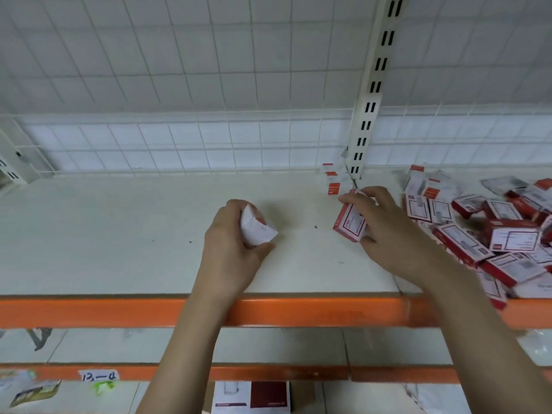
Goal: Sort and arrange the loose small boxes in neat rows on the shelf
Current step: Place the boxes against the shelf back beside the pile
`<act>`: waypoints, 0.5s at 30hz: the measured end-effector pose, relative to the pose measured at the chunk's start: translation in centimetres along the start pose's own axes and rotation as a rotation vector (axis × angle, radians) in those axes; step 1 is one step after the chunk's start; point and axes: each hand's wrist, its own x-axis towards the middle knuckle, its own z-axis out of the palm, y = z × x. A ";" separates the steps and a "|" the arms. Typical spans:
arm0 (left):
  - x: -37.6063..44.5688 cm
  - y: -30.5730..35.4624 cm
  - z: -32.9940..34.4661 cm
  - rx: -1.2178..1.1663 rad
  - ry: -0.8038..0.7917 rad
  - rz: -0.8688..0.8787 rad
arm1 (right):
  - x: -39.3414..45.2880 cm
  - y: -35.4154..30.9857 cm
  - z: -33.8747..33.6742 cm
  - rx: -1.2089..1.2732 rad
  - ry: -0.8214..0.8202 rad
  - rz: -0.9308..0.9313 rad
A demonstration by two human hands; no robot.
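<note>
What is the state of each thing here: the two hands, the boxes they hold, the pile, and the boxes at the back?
Left hand: grips a white box.
Right hand: grips a red box, tilted.
Pile of boxes: loose, jumbled, at the right.
Boxes by the post: standing in a short row.
Shelf: mostly bare at the left.

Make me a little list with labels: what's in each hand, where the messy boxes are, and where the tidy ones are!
left hand: holds a white box above the shelf
right hand: grips a red and white box
messy pile: loose boxes heaped on the shelf's right side
tidy boxes: a short row at the back, by the slotted post
shelf edge: orange
</note>
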 end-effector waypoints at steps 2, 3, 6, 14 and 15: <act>0.7 -1.0 -2.0 -0.025 -0.012 -0.018 | 1.0 -1.8 0.9 0.005 0.068 -0.030; 1.1 -1.4 -3.0 -0.035 -0.023 -0.026 | 1.5 -2.6 1.3 0.017 0.094 -0.035; 2.0 -2.3 -5.2 -0.087 -0.063 -0.044 | 2.3 -4.5 2.1 0.022 0.136 -0.001; 3.3 -3.7 -6.6 -0.246 -0.127 -0.056 | 2.3 -7.4 3.1 0.001 0.249 0.044; 3.2 -3.4 -6.6 -0.288 -0.129 -0.065 | 2.3 -7.5 3.1 0.004 0.252 0.047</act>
